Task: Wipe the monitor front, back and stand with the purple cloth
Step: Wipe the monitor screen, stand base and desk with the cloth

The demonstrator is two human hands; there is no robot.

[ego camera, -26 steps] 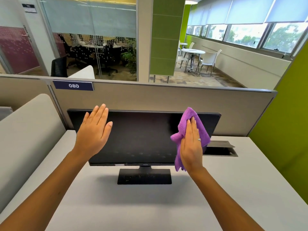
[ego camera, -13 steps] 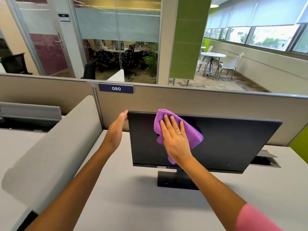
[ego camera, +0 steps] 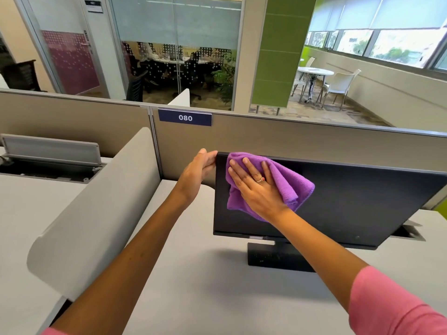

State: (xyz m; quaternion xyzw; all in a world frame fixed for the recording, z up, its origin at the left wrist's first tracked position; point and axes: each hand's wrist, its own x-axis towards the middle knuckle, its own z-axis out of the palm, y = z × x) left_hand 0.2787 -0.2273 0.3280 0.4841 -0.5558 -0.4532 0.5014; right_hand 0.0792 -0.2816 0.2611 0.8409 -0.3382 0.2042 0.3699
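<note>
Wiping of the monitor front is under way, judged as an early stage: the purple cloth point(ego camera: 285, 182) lies bunched on the upper left part of the dark screen, with the rest of the screen, the back and the stand judged still to do. Near to far. Surface point(ego camera: 193, 286): one, pale grey, carrying the monitor. Stand point(ego camera: 275, 258): one, black rectangular foot, speckled with what looks like dust, nothing touching it. Right hand point(ego camera: 258, 189): one, fingers straight and spread flat, palm pressing the cloth against the screen, a ring on one finger. Purple cloth: one, between that palm and the glass, folds spilling out to the right and below. Monitor point(ego camera: 350, 204): one, screen dark, upright, its back hidden from this view. Left hand point(ego camera: 197, 170): one, fingers straight and together, resting against the monitor's upper left edge, judged to be steadying it. Partition panel point(ego camera: 290, 141): one behind the monitor, bearing one number plate point(ego camera: 185, 117) reading 080.
</note>
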